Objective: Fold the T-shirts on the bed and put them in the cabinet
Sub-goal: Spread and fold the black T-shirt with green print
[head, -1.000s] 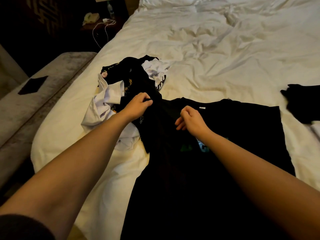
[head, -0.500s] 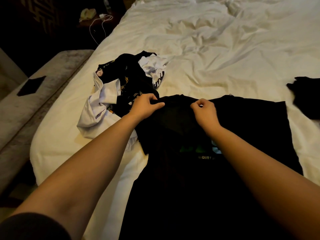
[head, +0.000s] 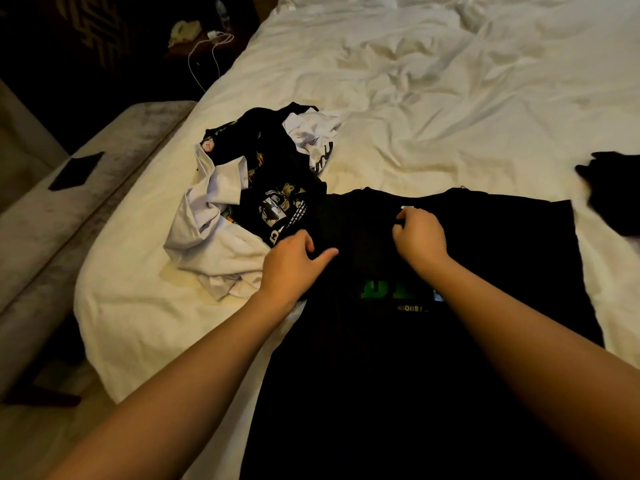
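A black T-shirt point(head: 485, 258) with a green print lies spread flat, front up, on the white bed point(head: 433, 98), its collar away from me. My right hand point(head: 419, 237) pinches the collar beside the white neck label. At the shirt's left shoulder edge, my left hand point(head: 294, 265) has curled fingers and an extended thumb closing on the black fabric. Just left of the shirt sits a crumpled pile of white and black T-shirts point(head: 242, 202). The cabinet is out of view.
Another dark garment point(head: 613, 192) lies at the bed's right edge. A grey upholstered bench point(head: 86, 202) runs along the bed's left side. A dark nightstand with a white cable point(head: 207, 46) stands at the far left.
Both hands drew the shirt's collar and shoulder outward and flatter. My left hand slid down and left to the shoulder edge; my right hand moved right along the collar. The green print shows more.
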A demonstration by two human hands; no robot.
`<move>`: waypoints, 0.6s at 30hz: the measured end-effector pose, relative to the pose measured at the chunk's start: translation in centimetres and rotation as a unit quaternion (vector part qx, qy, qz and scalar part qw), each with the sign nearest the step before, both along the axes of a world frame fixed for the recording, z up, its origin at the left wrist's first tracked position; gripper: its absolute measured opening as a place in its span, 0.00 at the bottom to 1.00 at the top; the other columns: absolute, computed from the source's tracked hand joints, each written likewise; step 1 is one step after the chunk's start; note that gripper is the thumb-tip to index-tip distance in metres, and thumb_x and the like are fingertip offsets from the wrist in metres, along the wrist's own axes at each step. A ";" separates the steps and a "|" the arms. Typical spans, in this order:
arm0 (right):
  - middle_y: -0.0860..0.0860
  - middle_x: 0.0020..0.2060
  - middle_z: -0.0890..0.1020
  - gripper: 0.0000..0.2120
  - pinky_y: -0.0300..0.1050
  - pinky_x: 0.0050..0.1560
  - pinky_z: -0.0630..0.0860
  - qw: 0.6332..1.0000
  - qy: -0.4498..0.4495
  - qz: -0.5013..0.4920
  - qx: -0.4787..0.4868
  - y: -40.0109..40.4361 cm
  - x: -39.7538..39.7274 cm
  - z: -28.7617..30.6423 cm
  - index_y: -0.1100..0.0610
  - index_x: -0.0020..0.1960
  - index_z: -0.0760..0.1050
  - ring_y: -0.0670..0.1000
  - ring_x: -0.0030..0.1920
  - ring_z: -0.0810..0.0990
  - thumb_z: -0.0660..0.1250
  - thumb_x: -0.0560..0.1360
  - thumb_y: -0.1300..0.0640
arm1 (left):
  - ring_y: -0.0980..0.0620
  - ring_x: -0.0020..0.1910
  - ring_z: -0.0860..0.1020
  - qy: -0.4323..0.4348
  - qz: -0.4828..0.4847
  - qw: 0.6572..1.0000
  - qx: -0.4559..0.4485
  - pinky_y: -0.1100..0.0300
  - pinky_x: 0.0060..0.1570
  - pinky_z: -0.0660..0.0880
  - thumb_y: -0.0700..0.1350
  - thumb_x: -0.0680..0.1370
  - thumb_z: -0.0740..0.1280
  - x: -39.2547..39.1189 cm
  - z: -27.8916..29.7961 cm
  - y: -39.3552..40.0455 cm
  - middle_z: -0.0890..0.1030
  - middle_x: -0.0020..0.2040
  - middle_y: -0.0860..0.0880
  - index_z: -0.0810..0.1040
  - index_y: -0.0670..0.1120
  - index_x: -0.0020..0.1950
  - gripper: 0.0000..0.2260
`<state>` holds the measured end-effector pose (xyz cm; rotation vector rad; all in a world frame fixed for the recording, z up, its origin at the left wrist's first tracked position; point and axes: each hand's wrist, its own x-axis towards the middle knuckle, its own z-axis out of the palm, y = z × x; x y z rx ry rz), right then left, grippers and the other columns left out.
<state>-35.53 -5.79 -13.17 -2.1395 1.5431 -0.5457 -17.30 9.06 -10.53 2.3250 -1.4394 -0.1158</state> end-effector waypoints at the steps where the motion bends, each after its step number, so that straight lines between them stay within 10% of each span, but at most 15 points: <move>1: 0.56 0.43 0.81 0.08 0.52 0.41 0.78 1.000 0.003 0.001 -0.005 0.1 0.0 0.0 0.61 0.53 0.78 0.59 0.44 0.79 0.63 0.77 0.60 | 0.51 0.39 0.74 0.009 0.008 0.999 0.039 0.56 0.37 0.66 0.62 0.73 0.71 -0.1 -0.2 -0.1 0.74 0.38 0.53 0.73 0.47 0.46 0.19; 10: 0.57 0.45 0.80 0.08 0.48 0.41 0.74 0.999 0.004 0.009 0.037 0.1 -0.6 0.1 0.62 0.56 0.76 0.55 0.41 0.76 0.60 0.81 0.62 | 0.49 0.28 0.79 0.257 0.090 0.961 0.042 0.52 0.39 0.81 0.42 0.73 0.77 3.6 0.4 0.4 0.80 0.31 0.46 0.76 0.45 0.39 0.10; 18: 0.60 0.58 0.76 0.15 0.55 0.55 0.74 1.000 0.021 -0.014 -0.006 0.9 -0.8 -0.5 0.61 0.64 0.72 0.60 0.58 0.74 0.63 0.81 0.54 | 0.46 0.44 0.75 0.079 0.043 0.996 0.018 0.54 0.41 0.69 0.48 0.75 0.70 0.4 0.6 0.6 0.77 0.45 0.46 0.70 0.46 0.49 0.10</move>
